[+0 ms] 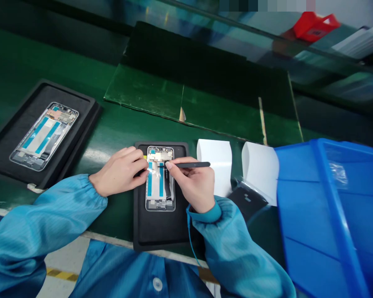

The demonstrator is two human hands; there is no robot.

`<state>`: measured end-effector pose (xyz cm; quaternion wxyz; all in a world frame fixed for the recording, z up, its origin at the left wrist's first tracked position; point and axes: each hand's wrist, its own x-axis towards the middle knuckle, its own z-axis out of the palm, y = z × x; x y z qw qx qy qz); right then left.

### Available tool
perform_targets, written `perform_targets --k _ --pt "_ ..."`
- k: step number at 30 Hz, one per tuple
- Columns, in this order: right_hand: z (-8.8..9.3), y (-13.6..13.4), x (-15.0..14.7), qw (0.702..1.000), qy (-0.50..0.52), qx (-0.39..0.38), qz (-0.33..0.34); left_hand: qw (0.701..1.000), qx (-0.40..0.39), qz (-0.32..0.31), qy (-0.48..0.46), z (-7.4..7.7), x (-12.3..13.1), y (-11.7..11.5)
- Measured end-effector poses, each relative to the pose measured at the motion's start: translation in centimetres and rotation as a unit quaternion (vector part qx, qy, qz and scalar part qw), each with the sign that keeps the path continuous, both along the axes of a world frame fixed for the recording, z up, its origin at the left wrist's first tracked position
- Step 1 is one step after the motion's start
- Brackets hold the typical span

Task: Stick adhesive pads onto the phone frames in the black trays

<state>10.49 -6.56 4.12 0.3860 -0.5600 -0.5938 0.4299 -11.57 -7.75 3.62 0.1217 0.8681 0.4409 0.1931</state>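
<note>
Right hand (pixel 194 184) grasps a black stylus (pixel 194 164) over the phone frame (pixel 160 203), long axis running away from me; left hand (pixel 119 171) curls at its edge, grip unclear.

- Well left of your fingers (pixel 139 159), a second phone frame (pixel 43 136) lies in a black tray (pixel 51 94).
- Just right of your fingers, two curved white sheets (pixel 214 163) stand beside a black packet (pixel 247 202).
- Farther right, a blue plastic bin (pixel 320 215).
- Beyond your fingers, a green cardboard sheet (pixel 161 97) lies on the green bench (pixel 112 124).
- Far beyond, a red plastic basket (pixel 313 27).
</note>
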Motion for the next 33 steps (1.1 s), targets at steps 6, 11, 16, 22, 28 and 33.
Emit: perform_targets --k 6,11,16,22,28,33 --pt "-0.1 0.0 -0.1 1.0 -0.002 0.006 0.003 1.0 -0.005 0.005 -0.003 0.2 0.0 -0.1" --pt "-0.1 0.1 0.0 1.0 -0.009 0.014 0.006 1.0 0.007 -0.009 0.008 0.2 -0.1 -0.2" --pt "-0.1 0.0 0.0 0.999 -0.026 0.023 0.014 0.996 0.036 -0.029 0.074 0.7 -0.1 -0.3" --pt "0.0 0.1 0.1 1.0 -0.017 0.021 0.009 0.985 0.072 -0.027 0.155 1.4 0.4 -0.5" --pt "1.5 0.3 1.8 0.997 -0.004 0.068 -0.039 0.983 0.048 -0.018 0.174 1.5 0.6 -0.7" --pt "3.6 -1.4 4.8 0.992 -0.007 0.095 -0.084 0.991 0.003 -0.058 0.118 1.3 -0.5 -0.9"
